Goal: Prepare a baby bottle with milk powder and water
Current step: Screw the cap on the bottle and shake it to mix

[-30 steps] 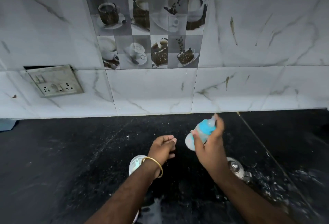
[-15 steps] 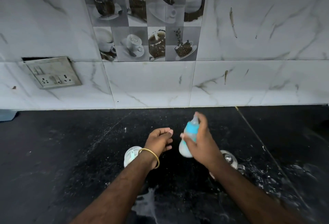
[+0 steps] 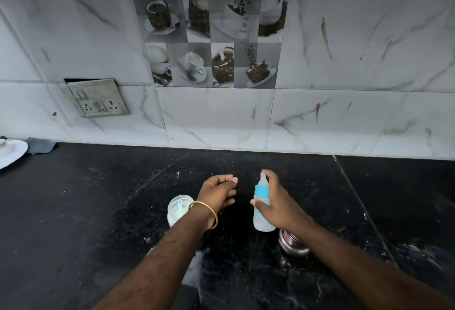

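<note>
The baby bottle [image 3: 262, 221] is upright above the black counter [image 3: 98, 211], with a blue collar, a clear teat and white milk inside. My right hand [image 3: 278, 204] is wrapped around it, index finger reaching up to the teat. My left hand [image 3: 218, 194] hovers just left of the bottle, fingers loosely curled, holding nothing; a gold bangle sits on its wrist. A clear round powder container [image 3: 177, 208] with a blue scoop inside stands on the counter, partly hidden behind my left wrist.
A small steel vessel [image 3: 291, 242] sits under my right wrist. White spilled patches [image 3: 194, 270] mark the counter between my arms. A white plate [image 3: 12, 153] and a grey cloth [image 3: 40, 146] lie at the far left. A switch socket [image 3: 98, 99] is on the tiled wall.
The bottle has gone from tilted with its teat to the upper right to upright and lower. My left hand stayed near it. The view shifted, bringing the plate into sight.
</note>
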A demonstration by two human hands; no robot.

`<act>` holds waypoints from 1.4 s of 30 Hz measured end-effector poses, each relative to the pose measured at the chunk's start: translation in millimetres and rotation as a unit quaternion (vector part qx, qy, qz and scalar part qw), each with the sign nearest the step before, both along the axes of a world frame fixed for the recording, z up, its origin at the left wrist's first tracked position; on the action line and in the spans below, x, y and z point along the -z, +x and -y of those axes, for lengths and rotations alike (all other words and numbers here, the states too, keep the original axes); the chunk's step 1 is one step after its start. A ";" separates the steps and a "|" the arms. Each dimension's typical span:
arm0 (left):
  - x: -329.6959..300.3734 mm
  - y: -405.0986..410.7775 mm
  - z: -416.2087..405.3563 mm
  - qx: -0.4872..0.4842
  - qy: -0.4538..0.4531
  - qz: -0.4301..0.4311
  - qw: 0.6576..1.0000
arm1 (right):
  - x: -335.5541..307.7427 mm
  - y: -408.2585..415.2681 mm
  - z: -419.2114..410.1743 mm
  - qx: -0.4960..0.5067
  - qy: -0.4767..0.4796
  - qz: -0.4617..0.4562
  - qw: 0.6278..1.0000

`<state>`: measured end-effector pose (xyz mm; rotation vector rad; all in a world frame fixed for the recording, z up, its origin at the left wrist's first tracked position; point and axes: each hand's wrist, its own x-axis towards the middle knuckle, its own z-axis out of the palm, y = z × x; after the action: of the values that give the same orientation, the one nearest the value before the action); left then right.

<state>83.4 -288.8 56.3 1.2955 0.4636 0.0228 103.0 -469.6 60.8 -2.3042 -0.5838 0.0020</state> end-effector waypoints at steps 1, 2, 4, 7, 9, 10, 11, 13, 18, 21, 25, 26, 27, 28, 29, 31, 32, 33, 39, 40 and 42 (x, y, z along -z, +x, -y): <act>-1.1 -0.9 1.8 -0.001 0.001 0.004 1.000 | 1.2 1.6 4.6 -0.008 0.000 -0.023 1.000; -1.5 -1.3 4.3 -0.002 0.000 0.011 1.000 | -1.4 5.6 7.0 0.004 0.048 -0.003 0.999; 0.2 -3.5 8.7 -0.009 -0.001 0.016 1.000 | -13.4 9.5 4.5 0.069 0.223 0.077 0.969; 3.3 -11.1 15.5 -0.017 -0.001 0.006 1.000 | -8.4 4.4 -2.6 0.057 0.173 0.084 0.980; 3.8 -14.9 17.5 -0.022 -0.001 0.005 1.000 | -2.2 0.1 -1.4 -0.036 0.004 -0.032 0.999; 3.2 -15.7 16.1 -0.024 -0.002 0.009 1.000 | -3.3 2.9 -0.6 -0.051 -0.002 -0.047 0.998; 2.1 -15.9 13.7 -0.027 -0.004 0.014 1.000 | -9.6 6.1 -1.2 -0.040 0.044 -0.022 0.998; -0.2 -15.0 8.2 -0.038 -0.007 0.022 0.999 | -25.0 9.3 -5.4 0.035 0.218 0.054 0.974; -1.4 -15.3 1.9 -0.029 0.033 0.019 0.999 | 9.9 -6.6 -7.3 -0.057 -0.001 0.027 0.998; 0.0 -13.1 -3.6 0.031 0.100 0.019 0.994 | 24.9 -4.8 -8.7 0.003 0.045 -0.073 0.996; 8.4 -11.4 -4.5 0.174 0.182 0.048 0.967 | 13.5 1.8 -30.4 0.122 0.163 -0.095 0.974; 10.5 -11.4 -2.3 0.199 0.185 0.058 0.961 | 9.9 0.8 -35.4 0.143 0.180 -0.091 0.969; 11.6 -10.9 -1.2 0.210 0.190 0.068 0.957 | 5.8 -0.6 -40.4 0.162 0.187 -0.077 0.966; 12.3 -9.3 -0.6 0.204 0.201 0.076 0.955 | 2.1 -2.3 -44.6 0.178 0.183 -0.057 0.965; 12.7 -6.9 -1.4 0.187 0.213 0.085 0.955 | -1.1 -3.8 -47.9 0.185 0.171 -0.032 0.967; 12.7 -2.7 -5.2 0.153 0.216 0.105 0.959 | -4.7 -5.9 -50.5 0.168 0.146 0.003 0.975; 12.4 -1.0 -9.3 0.149 0.206 0.116 0.960 | -5.5 -6.1 -50.6 0.148 0.141 0.004 0.979; 12.0 0.0 -13.9 0.152 0.195 0.125 0.961 | -6.2 -6.1 -50.1 0.125 0.144 -0.010 0.982; 11.7 -1.4 -19.6 0.160 0.096 0.104 0.977 | -17.9 -3.5 -53.5 0.069 0.120 -0.035 0.990; 10.8 -1.3 -19.0 0.162 0.075 0.086 0.980 | -24.4 -0.3 -54.8 0.072 0.111 -0.003 0.991; 8.0 1.0 -21.1 0.187 0.071 0.055 0.978 | -37.5 7.5 -56.4 0.119 0.158 0.084 0.977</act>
<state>84.4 -267.7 48.2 1.4976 0.1202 -0.1897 110.5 -413.1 98.3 -2.0586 -0.3584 -0.3781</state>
